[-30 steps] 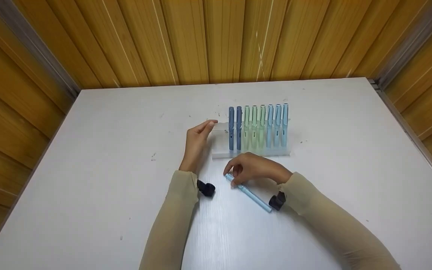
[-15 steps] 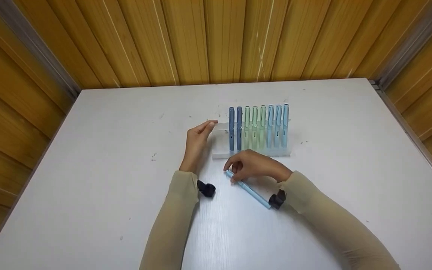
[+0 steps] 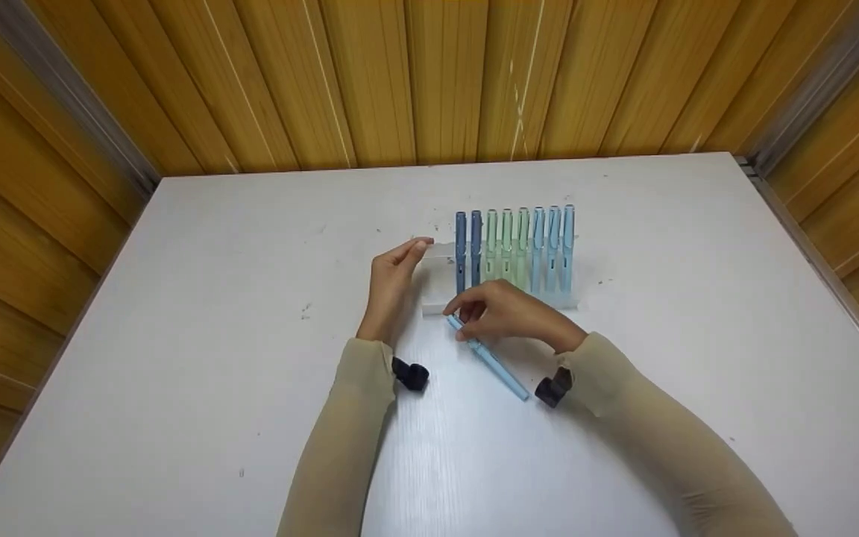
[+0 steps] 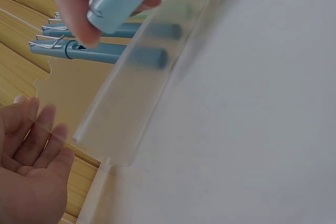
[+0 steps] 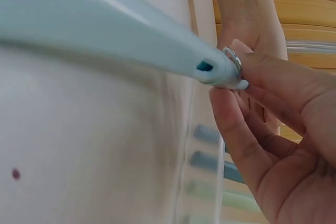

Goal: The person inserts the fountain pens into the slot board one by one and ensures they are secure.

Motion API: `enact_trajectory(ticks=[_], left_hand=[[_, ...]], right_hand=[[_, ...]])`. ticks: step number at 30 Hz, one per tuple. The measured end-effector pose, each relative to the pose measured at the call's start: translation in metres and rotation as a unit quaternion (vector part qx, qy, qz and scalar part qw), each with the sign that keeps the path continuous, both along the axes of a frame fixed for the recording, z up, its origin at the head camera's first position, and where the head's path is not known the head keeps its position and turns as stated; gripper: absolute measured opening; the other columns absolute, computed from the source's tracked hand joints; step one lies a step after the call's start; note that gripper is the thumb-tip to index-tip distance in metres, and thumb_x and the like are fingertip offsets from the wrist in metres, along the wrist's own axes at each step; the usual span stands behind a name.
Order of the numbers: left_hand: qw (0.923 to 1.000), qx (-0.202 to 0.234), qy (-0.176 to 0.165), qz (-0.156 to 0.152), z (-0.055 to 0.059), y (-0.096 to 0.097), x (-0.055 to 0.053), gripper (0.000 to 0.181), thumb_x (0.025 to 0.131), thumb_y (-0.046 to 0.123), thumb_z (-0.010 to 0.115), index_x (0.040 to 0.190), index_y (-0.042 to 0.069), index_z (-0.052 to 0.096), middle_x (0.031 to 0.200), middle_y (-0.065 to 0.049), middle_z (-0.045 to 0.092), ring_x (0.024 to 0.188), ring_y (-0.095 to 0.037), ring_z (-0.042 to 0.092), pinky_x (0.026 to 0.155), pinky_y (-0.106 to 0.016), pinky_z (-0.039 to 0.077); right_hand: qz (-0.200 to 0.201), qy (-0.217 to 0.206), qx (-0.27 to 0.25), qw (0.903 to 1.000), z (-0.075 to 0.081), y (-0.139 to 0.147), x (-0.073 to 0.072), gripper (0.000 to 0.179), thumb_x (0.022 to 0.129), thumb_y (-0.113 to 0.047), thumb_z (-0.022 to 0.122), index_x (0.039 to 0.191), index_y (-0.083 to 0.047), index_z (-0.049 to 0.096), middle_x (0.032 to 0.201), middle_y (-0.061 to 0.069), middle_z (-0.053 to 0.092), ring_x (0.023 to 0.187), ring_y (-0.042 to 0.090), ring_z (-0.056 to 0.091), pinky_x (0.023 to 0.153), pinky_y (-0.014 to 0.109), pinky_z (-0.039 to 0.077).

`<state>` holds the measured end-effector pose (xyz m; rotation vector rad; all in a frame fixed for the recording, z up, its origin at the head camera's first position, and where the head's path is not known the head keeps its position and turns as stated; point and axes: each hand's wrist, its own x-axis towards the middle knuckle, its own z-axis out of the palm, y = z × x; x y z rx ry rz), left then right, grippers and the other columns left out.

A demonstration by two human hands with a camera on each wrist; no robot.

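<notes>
My left hand (image 3: 391, 282) pinches the left edge of a clear pen rack (image 3: 438, 277) between thumb and fingers. In the rack stand several upright pens: dark blue ones (image 3: 461, 239) at the left, green ones (image 3: 507, 231) in the middle and light blue ones (image 3: 553, 239) at the right. Just in front of the rack, my right hand (image 3: 511, 317) pinches another light blue pen (image 3: 502, 368) by its cap end. That pen slants, its far end pointing toward me and to the right. The right wrist view shows its barrel (image 5: 142, 32) close up.
A white table (image 3: 176, 335) carries the rack near its middle, with small dark marks on the surface. Yellow wood-look panels (image 3: 444, 82) rise behind it and at both sides. At the rack's left end, a stretch of bare clear plate (image 4: 68, 87) shows beside the dark blue pens.
The right hand has moved forward toward the rack with the light blue pen, and now overlaps the lower ends of some racked pens. The left hand has stayed on the rack's edge.
</notes>
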<state>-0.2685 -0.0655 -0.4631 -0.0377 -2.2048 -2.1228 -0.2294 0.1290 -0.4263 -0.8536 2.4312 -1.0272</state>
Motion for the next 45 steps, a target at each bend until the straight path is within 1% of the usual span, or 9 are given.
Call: enact_trajectory(ticks=[6,10,16,20,26,31,35,40,45], left_hand=[[1.0000,-0.008,0.002,0.000,0.000,0.000,0.001,0.035,0.095,0.034,0.060,0.115,0.008,0.070,0.126,-0.005,0.066,0.133,-0.019,0.049,0.113,-0.038,0.037],[0.9999,-0.011,0.002,0.001,0.000,0.000,0.001,0.035,0.095,0.034,0.060,0.115,0.008,0.071,0.125,-0.005,0.066,0.132,-0.018,0.049,0.113,-0.038,0.037],[1.0000,-0.009,0.003,0.000,0.000,0.000,0.000,0.034,0.095,0.034,0.060,0.115,0.007,0.071,0.124,-0.006,0.066,0.130,-0.018,0.051,0.111,-0.038,0.039],[1.0000,-0.008,0.002,0.000,0.000,0.000,0.000,0.034,0.095,0.033,0.060,0.115,0.007,0.070,0.123,-0.006,0.067,0.131,-0.018,0.050,0.112,-0.038,0.038],[1.0000,0.001,-0.006,-0.001,-0.001,0.001,0.000,0.034,0.095,0.033,0.060,0.115,0.008,0.071,0.123,-0.005,0.067,0.130,-0.017,0.051,0.113,-0.037,0.036],[0.9998,0.015,-0.002,-0.008,-0.001,0.001,0.000,0.035,0.095,0.034,0.060,0.115,0.008,0.070,0.123,-0.004,0.067,0.129,-0.016,0.052,0.113,-0.036,0.036],[0.9999,0.008,0.004,-0.009,-0.001,0.001,0.000,0.035,0.095,0.035,0.060,0.116,0.008,0.070,0.124,-0.004,0.067,0.130,-0.017,0.051,0.113,-0.036,0.036],[0.9999,0.004,0.005,-0.009,-0.001,0.001,0.001,0.035,0.095,0.034,0.060,0.117,0.008,0.070,0.124,-0.004,0.067,0.132,-0.017,0.050,0.114,-0.036,0.035],[1.0000,0.004,-0.001,-0.004,-0.002,0.001,0.000,0.035,0.095,0.034,0.060,0.116,0.008,0.070,0.124,-0.004,0.066,0.133,-0.017,0.049,0.114,-0.036,0.035]], right_hand=[[-0.032,-0.004,-0.014,0.9994,0.006,0.001,-0.003,0.036,0.081,-0.017,0.078,0.115,-0.009,0.070,0.095,0.003,0.072,0.086,0.015,0.065,0.082,0.033,0.055],[-0.060,0.009,-0.024,0.9979,0.012,0.004,-0.006,0.036,0.081,-0.018,0.078,0.116,-0.012,0.070,0.097,0.002,0.071,0.087,0.015,0.064,0.083,0.033,0.055],[-0.118,0.027,-0.065,0.9906,0.024,0.009,-0.010,0.034,0.081,-0.019,0.078,0.114,-0.017,0.071,0.096,0.003,0.070,0.088,0.017,0.063,0.084,0.033,0.053],[-0.140,0.042,-0.097,0.9845,0.029,0.010,-0.010,0.036,0.082,-0.019,0.078,0.116,-0.015,0.070,0.098,0.004,0.071,0.091,0.018,0.065,0.086,0.036,0.053],[-0.174,0.062,-0.137,0.9731,0.030,0.006,-0.008,0.037,0.082,-0.020,0.077,0.118,-0.016,0.069,0.103,0.004,0.071,0.094,0.017,0.066,0.087,0.037,0.054],[-0.198,0.085,-0.177,0.9603,0.031,0.002,-0.008,0.036,0.083,-0.019,0.076,0.118,-0.014,0.069,0.103,0.005,0.071,0.095,0.018,0.066,0.087,0.041,0.054],[-0.214,0.102,-0.208,0.9488,0.032,0.000,-0.009,0.036,0.084,-0.016,0.076,0.119,-0.013,0.068,0.104,0.007,0.070,0.098,0.019,0.065,0.092,0.045,0.052],[-0.227,0.117,-0.238,0.9371,0.033,-0.002,-0.010,0.036,0.084,-0.014,0.075,0.119,-0.011,0.067,0.106,0.008,0.069,0.099,0.019,0.065,0.098,0.045,0.049],[-0.230,0.132,-0.258,0.9292,0.033,-0.004,-0.012,0.036,0.086,-0.013,0.073,0.121,-0.010,0.066,0.109,0.008,0.068,0.099,0.017,0.064,0.098,0.045,0.049]])
